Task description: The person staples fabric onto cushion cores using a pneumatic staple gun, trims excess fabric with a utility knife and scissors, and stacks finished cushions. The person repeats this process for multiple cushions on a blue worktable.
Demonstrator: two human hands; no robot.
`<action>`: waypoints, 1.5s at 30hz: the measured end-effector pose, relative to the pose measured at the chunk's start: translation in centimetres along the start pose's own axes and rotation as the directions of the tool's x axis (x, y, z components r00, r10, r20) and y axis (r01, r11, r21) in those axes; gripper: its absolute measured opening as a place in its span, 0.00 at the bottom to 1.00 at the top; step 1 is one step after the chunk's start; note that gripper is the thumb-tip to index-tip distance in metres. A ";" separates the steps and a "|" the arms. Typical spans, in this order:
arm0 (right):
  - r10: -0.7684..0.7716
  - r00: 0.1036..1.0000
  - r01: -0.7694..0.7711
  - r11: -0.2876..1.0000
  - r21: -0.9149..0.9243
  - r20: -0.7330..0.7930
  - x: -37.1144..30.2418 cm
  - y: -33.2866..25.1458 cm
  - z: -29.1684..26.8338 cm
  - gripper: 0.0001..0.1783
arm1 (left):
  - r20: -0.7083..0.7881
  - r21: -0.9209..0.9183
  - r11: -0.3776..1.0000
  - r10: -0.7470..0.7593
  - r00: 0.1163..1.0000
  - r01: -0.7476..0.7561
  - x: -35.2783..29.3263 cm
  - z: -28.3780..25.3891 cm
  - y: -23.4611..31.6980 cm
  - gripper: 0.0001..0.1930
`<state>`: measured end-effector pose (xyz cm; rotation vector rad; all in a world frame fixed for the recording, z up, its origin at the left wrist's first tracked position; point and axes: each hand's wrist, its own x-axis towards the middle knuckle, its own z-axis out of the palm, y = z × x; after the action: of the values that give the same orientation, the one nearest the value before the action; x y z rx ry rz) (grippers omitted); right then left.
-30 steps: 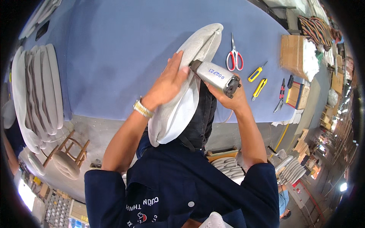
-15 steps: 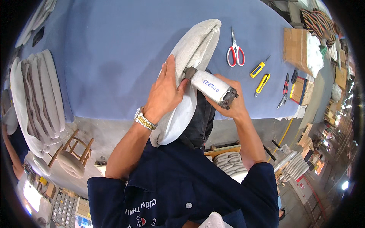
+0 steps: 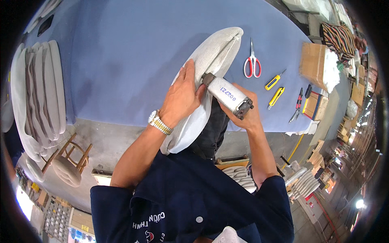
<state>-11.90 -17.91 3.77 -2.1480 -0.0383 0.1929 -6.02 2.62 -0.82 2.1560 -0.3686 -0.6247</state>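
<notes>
A light grey fabric seat cushion (image 3: 212, 46) stands on its edge, slanting from the table down against my body. My left hand (image 3: 182, 95) grips it, fingers stretched along the outer face and thumb over the rim by the underside. A white staple gun (image 3: 229, 95) with a dark nose is in my right hand (image 3: 249, 109), whose fingers are partly hidden behind the tool. The nose meets the cushion's underside close to my left thumb; whether it presses on the fabric I cannot tell.
On the blue table (image 3: 121, 52) lie red-handled scissors (image 3: 252, 67), a yellow screwdriver (image 3: 272, 82), a yellow cutter (image 3: 276, 98) and red-handled pliers (image 3: 299, 101). Several grey cushions (image 3: 44, 93) stand at the left. A cardboard box (image 3: 312, 60) sits at the right, a wooden stool (image 3: 69, 168) below left.
The whole view has shifted slightly, so the tools and boxes sit lower. The staple gun's nose stays at nearly the same spot on the cushion, and both hands keep their grip.
</notes>
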 end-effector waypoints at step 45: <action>0.039 0.998 -0.042 0.995 -0.087 -0.040 0.5 -0.9 1.9 0.19 | -0.075 -0.022 1.000 0.009 0.997 -0.010 -3.0 -0.3 -2.2 0.41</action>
<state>-11.68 -15.81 3.47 -2.2407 0.0189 0.1767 -8.27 5.50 -1.51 2.1489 -0.3297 -0.5382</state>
